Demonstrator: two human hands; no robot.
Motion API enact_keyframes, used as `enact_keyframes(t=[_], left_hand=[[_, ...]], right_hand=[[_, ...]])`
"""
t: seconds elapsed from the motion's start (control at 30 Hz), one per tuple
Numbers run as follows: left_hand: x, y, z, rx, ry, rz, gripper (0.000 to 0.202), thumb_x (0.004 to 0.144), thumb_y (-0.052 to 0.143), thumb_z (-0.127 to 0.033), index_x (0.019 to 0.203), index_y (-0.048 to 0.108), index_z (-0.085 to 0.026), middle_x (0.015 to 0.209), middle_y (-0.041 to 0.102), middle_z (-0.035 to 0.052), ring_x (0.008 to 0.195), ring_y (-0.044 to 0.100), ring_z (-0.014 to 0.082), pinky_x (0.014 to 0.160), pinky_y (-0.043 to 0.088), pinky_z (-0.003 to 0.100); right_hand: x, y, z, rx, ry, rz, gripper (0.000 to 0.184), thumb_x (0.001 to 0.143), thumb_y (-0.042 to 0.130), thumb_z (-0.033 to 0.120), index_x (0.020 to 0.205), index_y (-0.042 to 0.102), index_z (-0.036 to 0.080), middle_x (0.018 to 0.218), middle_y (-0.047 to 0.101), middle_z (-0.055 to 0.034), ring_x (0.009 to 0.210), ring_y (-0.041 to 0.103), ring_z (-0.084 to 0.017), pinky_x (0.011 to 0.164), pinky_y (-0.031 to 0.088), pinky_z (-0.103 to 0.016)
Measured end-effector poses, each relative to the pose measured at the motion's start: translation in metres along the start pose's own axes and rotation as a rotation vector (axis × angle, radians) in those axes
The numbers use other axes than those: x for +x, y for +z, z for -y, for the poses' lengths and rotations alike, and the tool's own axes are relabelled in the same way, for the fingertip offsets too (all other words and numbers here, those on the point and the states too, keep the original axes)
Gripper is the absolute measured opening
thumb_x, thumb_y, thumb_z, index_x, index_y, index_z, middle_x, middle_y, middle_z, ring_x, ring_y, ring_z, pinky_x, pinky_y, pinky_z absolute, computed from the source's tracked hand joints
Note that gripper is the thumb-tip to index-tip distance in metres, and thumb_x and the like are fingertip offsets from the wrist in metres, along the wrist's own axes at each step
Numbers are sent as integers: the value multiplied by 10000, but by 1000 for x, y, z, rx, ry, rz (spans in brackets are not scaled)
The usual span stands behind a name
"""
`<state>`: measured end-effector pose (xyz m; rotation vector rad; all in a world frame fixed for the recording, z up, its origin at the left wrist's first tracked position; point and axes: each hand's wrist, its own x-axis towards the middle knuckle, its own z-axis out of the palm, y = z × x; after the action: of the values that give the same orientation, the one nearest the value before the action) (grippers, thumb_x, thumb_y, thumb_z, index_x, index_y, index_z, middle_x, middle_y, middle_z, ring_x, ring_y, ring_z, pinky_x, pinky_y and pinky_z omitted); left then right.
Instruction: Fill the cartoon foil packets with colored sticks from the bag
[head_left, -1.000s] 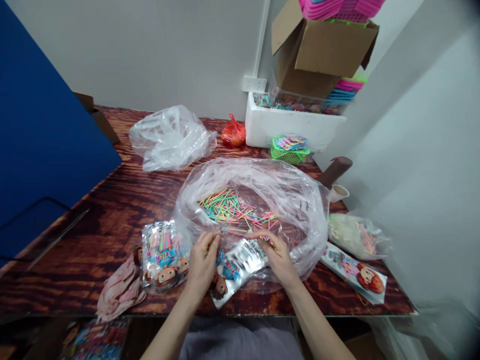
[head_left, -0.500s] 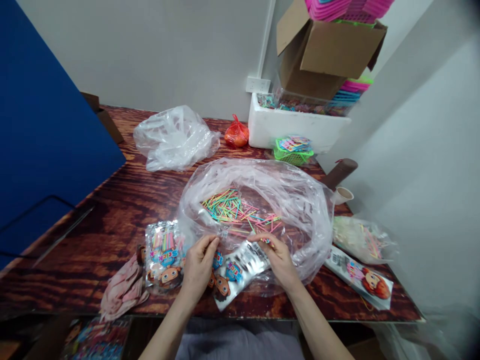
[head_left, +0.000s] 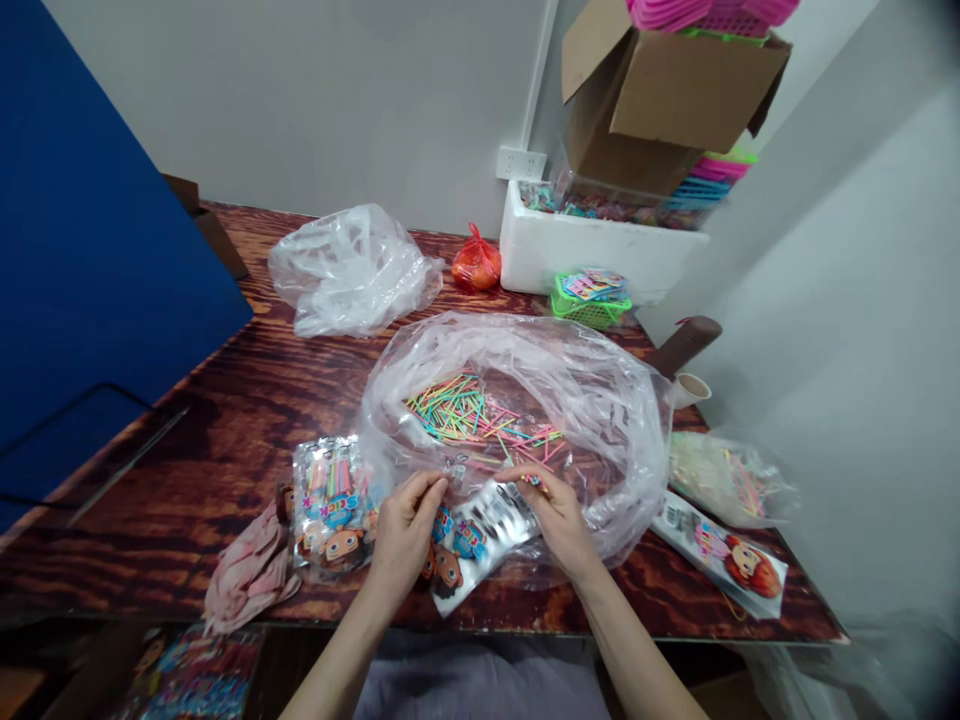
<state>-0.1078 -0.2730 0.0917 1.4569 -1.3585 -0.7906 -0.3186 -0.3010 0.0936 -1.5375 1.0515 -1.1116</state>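
Note:
My left hand (head_left: 407,525) is closed in a pinch at the near rim of a large clear plastic bag (head_left: 626,430); what its fingertips hold is hidden. My right hand (head_left: 556,515) is closed around a small bundle of coloured sticks (head_left: 532,481), only their ends showing. Between both hands lies a silver printed packet (head_left: 487,540), tilted, its upper end by the right fingers. Inside the open bag, loose thin sticks (head_left: 450,408) in pink, yellow, green and blue are heaped. Left of my left hand are clear-fronted packets (head_left: 334,510) with sticks inside.
A pink cloth (head_left: 251,575) rests at the front left. To the right are a printed packet (head_left: 731,560), a bag of sticks (head_left: 727,480), a paper cup (head_left: 690,388) and a brown cylinder (head_left: 686,345). Behind stand a green basket (head_left: 592,312) and a white foam box (head_left: 600,250).
My left hand has shifted slightly right, closer to the silver packet. My right hand keeps its grip on the sticks. The camera view has moved a little.

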Motion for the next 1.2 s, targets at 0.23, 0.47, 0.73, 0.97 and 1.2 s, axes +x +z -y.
enact_keyframes(t=[0.23, 0.47, 0.73, 0.97, 1.2], left_hand=[[-8, 1, -3, 32, 28, 15, 252, 905, 516, -373, 869, 681, -186, 843, 680, 31, 799, 611, 187, 743, 451, 270], [-13, 5, -8, 47, 79, 84, 252, 940, 485, -341, 880, 677, -189, 817, 641, 27, 786, 591, 174, 721, 421, 259], [-13, 15, -14, -79, 10, 216, 258, 912, 513, -337, 817, 685, -170, 784, 629, 32, 754, 565, 168, 694, 404, 244], [-12, 19, -17, -276, -154, 228, 294, 858, 550, -396, 778, 680, -145, 719, 613, 21, 680, 522, 153, 619, 396, 231], [-15, 19, -14, -346, -161, 187, 291, 854, 563, -398, 859, 719, -153, 847, 706, 48, 808, 612, 194, 748, 469, 266]], right_hand=[[-6, 2, 1, -13, 4, 4, 227, 945, 522, 361, 983, 704, 230, 1008, 716, -41, 999, 627, -216, 885, 438, -320], [-8, 1, 0, -13, 8, 9, 234, 942, 526, 368, 1007, 706, 233, 1038, 713, -47, 993, 621, -218, 885, 440, -334], [27, 7, 20, 591, 72, -166, 181, 875, 614, 439, 930, 632, 267, 936, 733, -25, 969, 671, -235, 928, 478, -443], [36, 20, 27, 717, 187, -47, 222, 869, 609, 486, 894, 628, 267, 1017, 735, -32, 1059, 663, -259, 964, 474, -508], [15, 30, 50, 470, 255, 96, 180, 842, 650, 399, 830, 641, 219, 1126, 707, -74, 1150, 598, -268, 1051, 393, -469]])
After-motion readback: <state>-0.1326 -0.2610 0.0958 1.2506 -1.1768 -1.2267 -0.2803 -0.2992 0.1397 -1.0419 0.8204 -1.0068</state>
